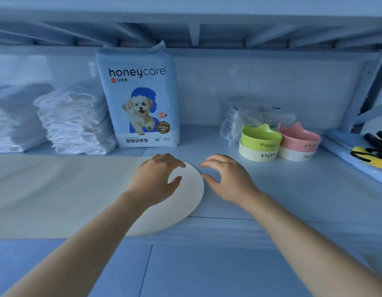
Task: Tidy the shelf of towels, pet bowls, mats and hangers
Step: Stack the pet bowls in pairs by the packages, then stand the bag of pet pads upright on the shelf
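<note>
A cream mat (57, 189) with a rounded right end lies flat along the front left of the shelf. My left hand (155, 179) rests on that rounded end, fingers loosely bent over the mat. Just to the right, my right hand (226, 179) hovers over the bare shelf by the mat's edge, fingers spread and curved, holding nothing. Behind them stand two stacks of pet bowls: green on cream (260, 142) and pink on white (298, 142). White folded towels (74, 123) are piled at the back left.
A honeycare pet pad pack (140, 99) stands upright at the back centre. A clear plastic bag (245, 118) sits behind the bowls. At the right edge, black hangers (376, 140) and a yellow item (372, 157) lie on a blue folded pad (344, 151). Low shelf beams run overhead.
</note>
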The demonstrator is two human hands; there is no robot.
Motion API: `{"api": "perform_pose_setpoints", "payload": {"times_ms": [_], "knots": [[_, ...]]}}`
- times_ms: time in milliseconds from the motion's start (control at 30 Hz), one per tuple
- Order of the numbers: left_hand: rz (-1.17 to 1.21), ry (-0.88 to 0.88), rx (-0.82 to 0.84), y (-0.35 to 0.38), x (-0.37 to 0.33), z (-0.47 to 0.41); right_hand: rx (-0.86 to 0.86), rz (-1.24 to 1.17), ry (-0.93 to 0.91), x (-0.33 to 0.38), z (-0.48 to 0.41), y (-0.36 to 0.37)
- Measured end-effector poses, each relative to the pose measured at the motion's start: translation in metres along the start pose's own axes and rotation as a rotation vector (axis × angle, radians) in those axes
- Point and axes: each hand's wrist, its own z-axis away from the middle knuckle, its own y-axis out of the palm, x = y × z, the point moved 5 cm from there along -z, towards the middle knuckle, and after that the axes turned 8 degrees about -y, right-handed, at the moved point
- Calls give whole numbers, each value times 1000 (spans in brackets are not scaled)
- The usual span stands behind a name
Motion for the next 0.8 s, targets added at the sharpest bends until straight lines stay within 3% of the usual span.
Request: {"api": "perform_pose_setpoints", "payload": {"times_ms": [567, 800], "knots": [[-72, -240, -6, -32, 106, -18, 62, -45, -190, 1, -107, 51], [-131, -293, 38, -27, 158, -47, 21, 55, -278, -12, -144, 74]]}}
